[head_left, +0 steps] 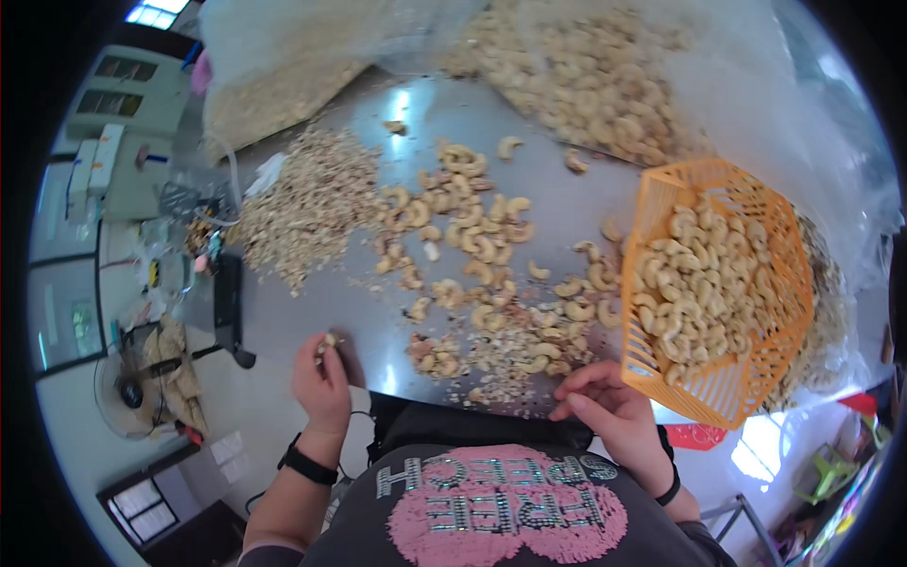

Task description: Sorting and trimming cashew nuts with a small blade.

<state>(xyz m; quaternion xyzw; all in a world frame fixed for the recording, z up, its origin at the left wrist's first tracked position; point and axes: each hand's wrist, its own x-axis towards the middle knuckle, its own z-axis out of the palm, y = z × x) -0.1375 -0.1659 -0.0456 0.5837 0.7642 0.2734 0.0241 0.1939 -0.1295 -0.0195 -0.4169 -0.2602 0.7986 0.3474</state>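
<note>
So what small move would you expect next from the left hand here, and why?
Probably setting its cashew down: the left hand pinches a cashew at the table's near edge, while the right hand rests by the scattered nuts beside the orange basket.

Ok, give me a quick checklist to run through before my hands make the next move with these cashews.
1. Left hand has a grip on a cashew: ok, a nut sits at its fingertips.
2. Right hand free: ok, it holds nothing and rests at the near table edge beside the crumbs.
3. Orange basket within reach and not overfull: ok, it sits just right of the right hand, nuts below its rim.
4. Loose cashews left on the steel table: ok, plenty are spread mid-table.
5. Pile of broken bits kept apart from whole nuts: ok.
6. Quality of the held nut: cannot tell, too small.
</note>
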